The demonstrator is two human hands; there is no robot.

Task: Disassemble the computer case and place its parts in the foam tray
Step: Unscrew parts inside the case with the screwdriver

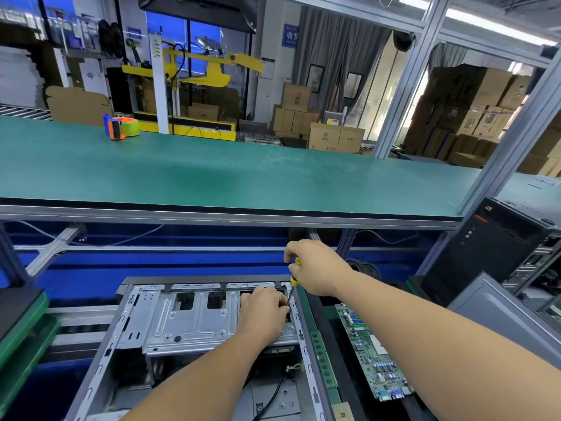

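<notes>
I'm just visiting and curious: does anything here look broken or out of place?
Nothing stands out. The computer case lies open on purpose; the right hand holds a screwdriver, and the motherboard lies flat beside it.

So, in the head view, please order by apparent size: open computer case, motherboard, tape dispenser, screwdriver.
1. open computer case
2. motherboard
3. tape dispenser, though it is farther away, so it may look smaller than it is
4. screwdriver, partly hidden by the right hand
</notes>
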